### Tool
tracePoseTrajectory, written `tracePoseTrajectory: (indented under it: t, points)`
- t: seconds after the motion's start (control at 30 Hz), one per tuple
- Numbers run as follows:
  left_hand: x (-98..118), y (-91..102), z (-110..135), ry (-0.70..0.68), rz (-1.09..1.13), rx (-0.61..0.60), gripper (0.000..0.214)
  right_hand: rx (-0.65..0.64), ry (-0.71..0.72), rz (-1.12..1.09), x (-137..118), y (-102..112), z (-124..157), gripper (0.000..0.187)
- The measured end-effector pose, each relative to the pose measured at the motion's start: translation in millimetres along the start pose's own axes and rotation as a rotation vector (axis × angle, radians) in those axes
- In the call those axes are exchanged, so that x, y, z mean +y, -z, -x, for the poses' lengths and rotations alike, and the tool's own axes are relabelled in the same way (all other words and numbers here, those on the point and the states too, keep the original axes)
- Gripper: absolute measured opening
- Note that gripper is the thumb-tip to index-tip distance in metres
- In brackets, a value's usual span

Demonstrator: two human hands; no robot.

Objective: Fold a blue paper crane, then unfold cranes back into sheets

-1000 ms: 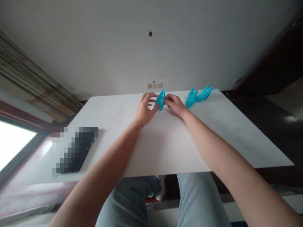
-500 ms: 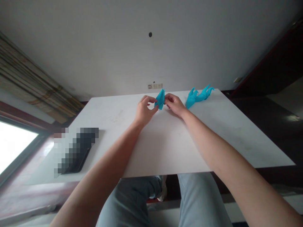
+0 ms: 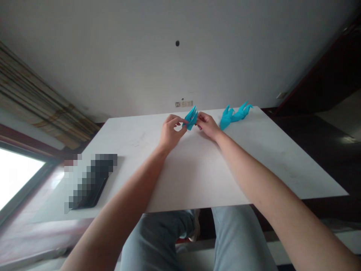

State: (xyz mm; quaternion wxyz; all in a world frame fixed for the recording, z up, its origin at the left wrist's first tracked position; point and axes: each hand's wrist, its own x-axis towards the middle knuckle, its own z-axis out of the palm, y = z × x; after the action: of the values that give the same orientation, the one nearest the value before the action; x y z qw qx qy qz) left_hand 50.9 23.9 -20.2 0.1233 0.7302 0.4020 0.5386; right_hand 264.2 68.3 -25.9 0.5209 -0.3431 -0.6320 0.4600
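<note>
Blue paper [image 3: 190,119], already creased into several sharp points, was up between two hands over the far half of the white table [image 3: 197,180]. Nearest me were the knees [image 3: 237,237], tucked against the table's near edge, with both forearms [image 3: 135,188] slanting in across that edge. Between them lay a wide stretch of open tabletop, and there was more room outside the right arm. On the left side sat a dark thing [image 3: 97,194], too blotted out to name, well apart from the work.

Farther in, the left hand [image 3: 170,131] pinched the paper's left side between thumb and fingers, while the right hand [image 3: 209,126] had its fingertips closed at the right side; exactly which flap they gripped I could not tell. Most of the folding looked done to me, though the points stood bunched, and some shaping seemed left beside the two paper birds beyond the right wrist. The nearer bird [image 3: 225,119] and the farther bird [image 3: 241,114] both looked finished, overlapping in sight.

Behind the paper, the table's far edge was close, leaving little room that way. Past it rose the wall [image 3: 126,60] with its sockets [image 3: 183,104].
</note>
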Motion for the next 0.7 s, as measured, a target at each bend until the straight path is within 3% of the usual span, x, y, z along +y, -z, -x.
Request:
tracePoseTrajectory:
  t: [0.2,0.4,0.7]
  points:
    - [-9,-4.5,4,-0.008,0.003,-0.066,0.025,0.012,-0.003,0.008,-1,1,0,0.057]
    - [-13,-5.2,6,-0.056,0.024,-0.117,0.023,0.028,0.007,-0.008,-3,1,0,0.056]
    - [-9,-2.5,6,-0.026,0.014,-0.141,0.039,0.038,-0.037,-0.021,-8,-2,3,0.058]
